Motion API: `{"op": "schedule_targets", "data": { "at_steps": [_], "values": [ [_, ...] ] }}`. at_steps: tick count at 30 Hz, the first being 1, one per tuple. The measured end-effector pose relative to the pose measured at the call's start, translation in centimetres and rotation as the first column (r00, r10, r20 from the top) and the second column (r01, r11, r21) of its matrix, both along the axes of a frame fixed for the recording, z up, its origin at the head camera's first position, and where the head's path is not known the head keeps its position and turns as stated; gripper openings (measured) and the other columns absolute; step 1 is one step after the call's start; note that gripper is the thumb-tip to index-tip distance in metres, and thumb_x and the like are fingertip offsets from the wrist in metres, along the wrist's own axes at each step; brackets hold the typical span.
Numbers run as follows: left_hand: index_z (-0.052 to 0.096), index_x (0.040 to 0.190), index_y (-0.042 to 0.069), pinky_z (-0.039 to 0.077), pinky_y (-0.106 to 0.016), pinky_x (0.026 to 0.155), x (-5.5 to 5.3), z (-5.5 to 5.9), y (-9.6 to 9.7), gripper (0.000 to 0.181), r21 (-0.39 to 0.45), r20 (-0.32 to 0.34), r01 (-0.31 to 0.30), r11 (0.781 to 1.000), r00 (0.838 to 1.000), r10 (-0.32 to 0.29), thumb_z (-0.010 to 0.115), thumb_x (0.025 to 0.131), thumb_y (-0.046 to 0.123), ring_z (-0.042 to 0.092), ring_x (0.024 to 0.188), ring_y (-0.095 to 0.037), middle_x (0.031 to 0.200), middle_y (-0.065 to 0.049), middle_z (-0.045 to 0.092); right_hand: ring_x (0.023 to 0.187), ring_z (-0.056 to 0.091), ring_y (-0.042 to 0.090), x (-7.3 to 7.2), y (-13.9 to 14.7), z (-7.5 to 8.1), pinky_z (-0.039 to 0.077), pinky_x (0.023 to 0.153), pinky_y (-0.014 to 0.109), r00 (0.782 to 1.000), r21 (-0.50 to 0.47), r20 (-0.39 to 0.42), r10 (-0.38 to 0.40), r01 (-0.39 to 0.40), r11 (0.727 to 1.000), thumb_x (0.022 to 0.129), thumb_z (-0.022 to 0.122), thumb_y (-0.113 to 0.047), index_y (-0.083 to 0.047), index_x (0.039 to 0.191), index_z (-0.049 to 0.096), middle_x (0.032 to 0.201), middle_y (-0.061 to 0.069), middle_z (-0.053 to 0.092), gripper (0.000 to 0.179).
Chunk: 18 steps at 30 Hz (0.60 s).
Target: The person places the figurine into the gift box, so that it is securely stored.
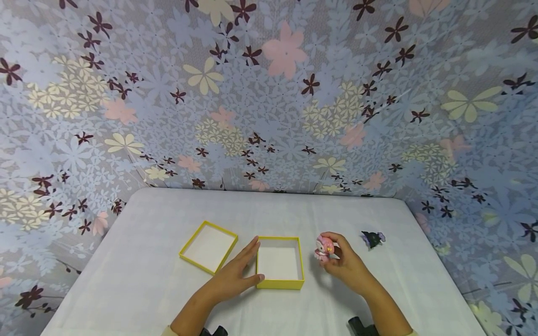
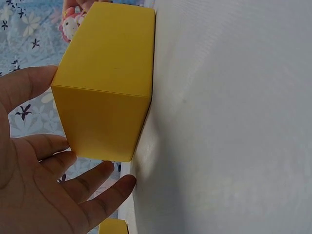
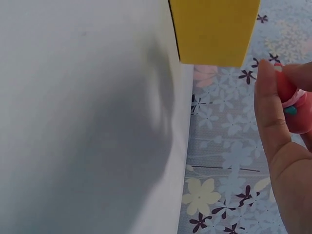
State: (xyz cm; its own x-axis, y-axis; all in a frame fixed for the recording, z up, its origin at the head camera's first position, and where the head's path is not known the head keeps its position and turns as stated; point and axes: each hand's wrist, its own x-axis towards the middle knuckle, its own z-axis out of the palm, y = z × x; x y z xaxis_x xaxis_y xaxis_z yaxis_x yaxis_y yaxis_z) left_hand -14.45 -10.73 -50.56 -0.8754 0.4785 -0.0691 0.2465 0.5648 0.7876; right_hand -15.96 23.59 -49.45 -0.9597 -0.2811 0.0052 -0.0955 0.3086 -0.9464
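Observation:
Between thumb and fingers, my right hand (image 1: pixel 346 266) pinches a small pink figurine (image 1: pixel 324 248), just above the table to the right of the yellow open box (image 1: pixel 279 284). The box has a white inside and stands upright. My left hand (image 1: pixel 234 275) is at the box's left side, thumb by the front corner and fingertips by the back one. In the left wrist view its fingers are spread, and the thumb touches the box's yellow wall (image 2: pixel 105 119). The right wrist view shows only part of the figurine (image 3: pixel 298 114), as the fingers cover some of it.
A yellow-rimmed lid (image 1: pixel 197 262) lies tilted on the white table (image 1: pixel 126 289), left of the box. To the right of my right hand sits a small black and purple figure (image 1: pixel 372 239). Flower-patterned cloth (image 1: pixel 269 116) hangs behind the table.

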Motion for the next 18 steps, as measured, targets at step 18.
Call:
{"op": "schedule_targets", "data": {
  "at_steps": [18],
  "values": [
    [0.014,0.164,0.025,0.022,-0.055,0.126,-0.1,0.1,0.0,0.088,0.019,0.013,0.011,1.0,1.0,-0.012,0.062,0.096,0.053,0.011,0.158,-0.019,0.168,0.023,0.001,0.113,0.055,0.003,0.3,-1.4,0.5,0.051,0.096,0.013,0.966,0.132,-0.257,0.017,0.017,0.991,0.083,0.079,0.002,-0.02,0.147,0.044,0.137,0.003,0.053,0.076]
  ]
}}
